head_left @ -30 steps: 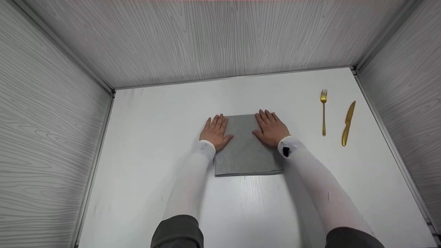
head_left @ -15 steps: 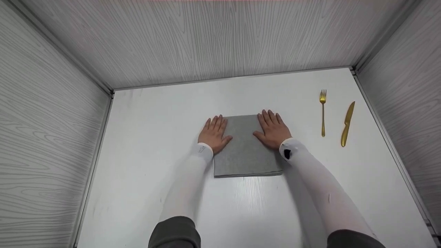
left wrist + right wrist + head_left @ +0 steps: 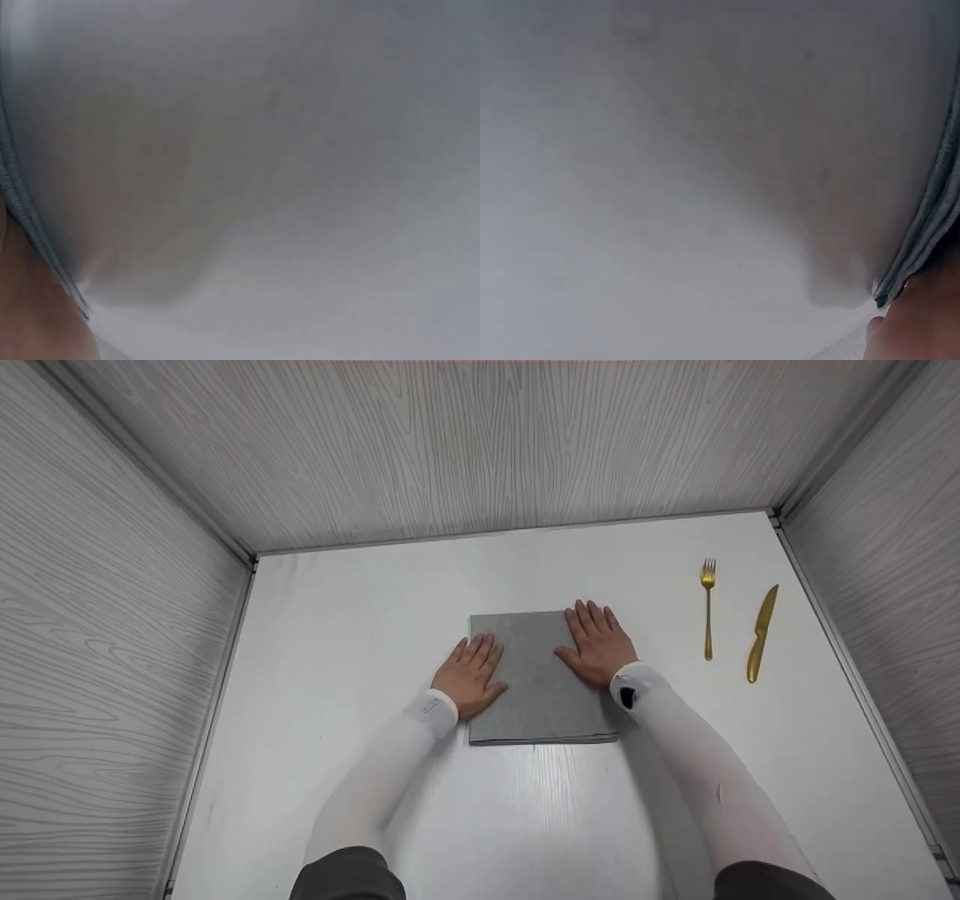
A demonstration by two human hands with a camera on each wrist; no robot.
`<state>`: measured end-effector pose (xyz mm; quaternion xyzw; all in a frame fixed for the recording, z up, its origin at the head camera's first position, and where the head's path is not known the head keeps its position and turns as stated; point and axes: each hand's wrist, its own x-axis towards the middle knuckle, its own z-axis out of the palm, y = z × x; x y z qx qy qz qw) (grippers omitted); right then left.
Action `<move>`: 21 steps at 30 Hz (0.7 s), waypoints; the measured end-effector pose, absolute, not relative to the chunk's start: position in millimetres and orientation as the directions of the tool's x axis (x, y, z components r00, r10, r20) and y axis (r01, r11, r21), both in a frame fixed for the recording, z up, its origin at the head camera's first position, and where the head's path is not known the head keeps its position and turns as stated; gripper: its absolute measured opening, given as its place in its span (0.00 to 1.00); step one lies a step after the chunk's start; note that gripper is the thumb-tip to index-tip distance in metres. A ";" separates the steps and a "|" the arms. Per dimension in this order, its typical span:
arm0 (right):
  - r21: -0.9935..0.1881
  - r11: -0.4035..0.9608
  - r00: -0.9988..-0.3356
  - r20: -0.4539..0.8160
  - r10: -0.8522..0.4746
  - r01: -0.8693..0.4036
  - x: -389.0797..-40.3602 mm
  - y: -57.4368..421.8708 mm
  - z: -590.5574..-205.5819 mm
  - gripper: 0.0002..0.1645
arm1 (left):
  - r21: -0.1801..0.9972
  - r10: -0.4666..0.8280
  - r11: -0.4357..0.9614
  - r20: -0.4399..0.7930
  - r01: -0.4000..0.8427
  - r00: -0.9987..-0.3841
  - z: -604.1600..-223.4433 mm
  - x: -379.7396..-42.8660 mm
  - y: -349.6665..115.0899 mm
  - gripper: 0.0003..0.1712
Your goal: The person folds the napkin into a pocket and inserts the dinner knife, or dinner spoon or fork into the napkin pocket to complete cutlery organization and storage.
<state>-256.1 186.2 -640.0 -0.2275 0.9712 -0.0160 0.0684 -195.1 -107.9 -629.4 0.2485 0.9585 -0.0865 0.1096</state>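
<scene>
A folded grey cloth [image 3: 536, 682] lies flat near the middle of the white table, its layered edge toward me. My left hand [image 3: 469, 679] rests on its left edge with straight, slightly spread fingers. On the cloth's upper right edge lies my right hand [image 3: 598, 645], fingers straight and thumb pointing inward. In the left wrist view, part of the left hand [image 3: 45, 315] shows beside the cloth's edge [image 3: 30, 206]. The right wrist view likewise catches some of the right hand [image 3: 922, 322] by the stacked cloth layers [image 3: 934, 199].
A gold fork [image 3: 708, 611] and a gold knife [image 3: 762, 634] lie on the table [image 3: 337, 607] to the right of the cloth. Grey wood-grain panels [image 3: 480, 450] wall the table at the back and on both sides.
My left hand has slid toward me along the cloth's left edge, uncovering its far left corner. The right hand shifted slightly right early on and stays on the cloth.
</scene>
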 end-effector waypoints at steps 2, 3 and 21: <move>-0.070 0.895 -0.888 -0.114 -0.445 -0.440 -251.3 182.9 -635.6 0.52 | -0.119 0.462 0.859 -0.236 0.497 -0.855 -632.2 -194.8 -109.1 0.46; -0.079 0.895 -0.888 -0.111 -0.446 -0.440 -247.9 181.0 -633.4 0.52 | -0.112 0.468 0.859 -0.226 0.500 -0.854 -633.6 -194.8 -109.8 0.46; -0.109 0.889 -0.875 -0.158 -0.457 -0.444 -205.7 198.4 -633.4 0.51 | -0.073 0.489 0.860 -0.168 0.505 -0.856 -645.0 -191.1 -113.1 0.47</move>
